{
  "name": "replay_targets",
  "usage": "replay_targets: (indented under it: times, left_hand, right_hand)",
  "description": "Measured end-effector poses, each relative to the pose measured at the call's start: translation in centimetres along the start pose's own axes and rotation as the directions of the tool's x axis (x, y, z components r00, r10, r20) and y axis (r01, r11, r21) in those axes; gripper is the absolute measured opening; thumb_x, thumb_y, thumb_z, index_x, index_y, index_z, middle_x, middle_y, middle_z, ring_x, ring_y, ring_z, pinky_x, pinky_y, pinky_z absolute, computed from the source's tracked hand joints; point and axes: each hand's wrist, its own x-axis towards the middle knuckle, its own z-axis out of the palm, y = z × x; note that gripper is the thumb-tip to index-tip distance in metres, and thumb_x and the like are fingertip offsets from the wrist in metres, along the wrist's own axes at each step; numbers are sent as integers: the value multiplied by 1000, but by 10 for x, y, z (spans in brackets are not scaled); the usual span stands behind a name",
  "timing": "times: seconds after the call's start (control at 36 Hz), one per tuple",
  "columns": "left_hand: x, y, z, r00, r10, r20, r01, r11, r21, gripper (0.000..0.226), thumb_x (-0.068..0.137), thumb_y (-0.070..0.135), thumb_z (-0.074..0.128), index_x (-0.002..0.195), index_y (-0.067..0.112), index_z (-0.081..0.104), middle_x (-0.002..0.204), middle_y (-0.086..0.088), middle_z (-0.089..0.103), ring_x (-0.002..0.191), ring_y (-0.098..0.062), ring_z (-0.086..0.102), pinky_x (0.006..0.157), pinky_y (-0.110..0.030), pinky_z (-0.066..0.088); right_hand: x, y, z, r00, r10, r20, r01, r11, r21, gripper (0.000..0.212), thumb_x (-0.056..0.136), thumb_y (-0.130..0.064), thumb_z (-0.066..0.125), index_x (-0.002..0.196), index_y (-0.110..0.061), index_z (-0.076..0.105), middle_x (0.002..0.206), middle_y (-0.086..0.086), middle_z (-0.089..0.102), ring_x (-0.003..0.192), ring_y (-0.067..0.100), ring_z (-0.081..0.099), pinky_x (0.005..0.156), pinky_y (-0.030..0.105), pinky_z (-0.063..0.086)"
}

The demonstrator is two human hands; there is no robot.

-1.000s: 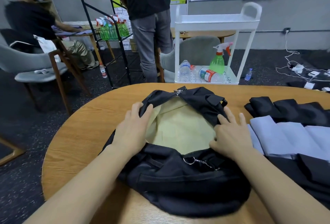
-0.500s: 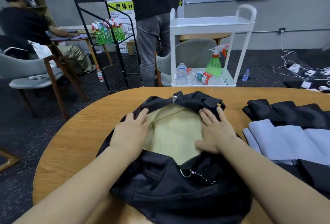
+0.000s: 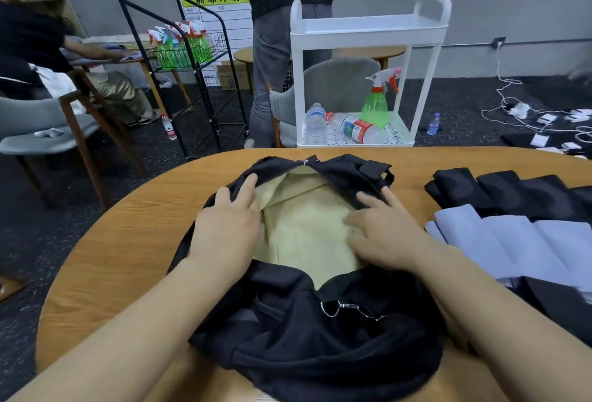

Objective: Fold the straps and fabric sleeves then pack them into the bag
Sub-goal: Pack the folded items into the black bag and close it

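A black bag (image 3: 307, 331) lies open on the wooden table (image 3: 128, 228), its pale yellow lining (image 3: 304, 225) showing. My left hand (image 3: 227, 225) lies on the bag's left rim, fingers over the black edge. My right hand (image 3: 381, 232) presses flat on the lining at the right side of the opening, fingers spread. To the right lie folded light blue fabric sleeves (image 3: 519, 241), with folded black pieces (image 3: 499, 193) behind them and more black fabric (image 3: 557, 308) in front.
Beyond the table's far edge stands a white cart (image 3: 368, 30) with water bottles and a green spray bottle (image 3: 376, 103). A person in grey trousers (image 3: 272, 65) stands behind. A black rack (image 3: 192, 59), chairs and a seated person are at left. Cables lie on the floor at right.
My right hand has slid left from the bag's right rim into the opening, onto the lining. My left hand has stayed on the left rim. The view has tilted slightly.
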Motion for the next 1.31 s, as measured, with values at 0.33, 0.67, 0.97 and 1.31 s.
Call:
replay_targets:
  times: [0.33, 0.67, 0.97, 1.31]
  left_hand:
    - [-6, 3, -16, 995, -36, -91, 33, 999, -30, 54, 89, 0, 45, 140, 7, 32, 162, -1, -9, 119, -27, 36, 44, -24, 18]
    - [-16, 28, -6, 993, -76, -89, 65, 991, -120, 69, 90, 3, 52, 150, 5, 17, 162, -4, -10, 124, -28, 34, 57, -26, 35]
    - [-23, 35, 15, 992, -83, -91, 69, 987, -143, 80, 91, 2, 48, 153, 4, -1, 162, -5, -13, 123, -27, 36, 63, -26, 42]
    - [-14, 36, 20, 989, -103, -102, 84, 980, -182, 75, 92, 6, 47, 154, 8, 3, 161, -1, -13, 127, -27, 32, 66, -29, 46]
  right_hand:
    - [-84, -46, 30, 973, -203, 106, 207, 978, -28, 45, 88, -52, 46, 113, -17, 57, 112, 2, 63, 149, 12, 3, 112, 45, -27]
    - [-107, -38, 68, 985, -69, -156, 60, 996, -63, 61, 80, -47, 24, 114, -16, 65, 114, 6, 62, 129, 29, 50, 113, 51, 3]
    - [-160, -25, 66, 868, 88, -489, 8, 982, 191, 46, 94, -47, 40, 117, -19, 68, 128, -1, 62, 125, 18, 53, 110, 44, 19]
    - [-160, 50, 36, 787, 328, -522, -353, 934, 55, 15, 85, -5, 55, 93, -5, 67, 92, 8, 65, 85, 31, 56, 82, 38, 41]
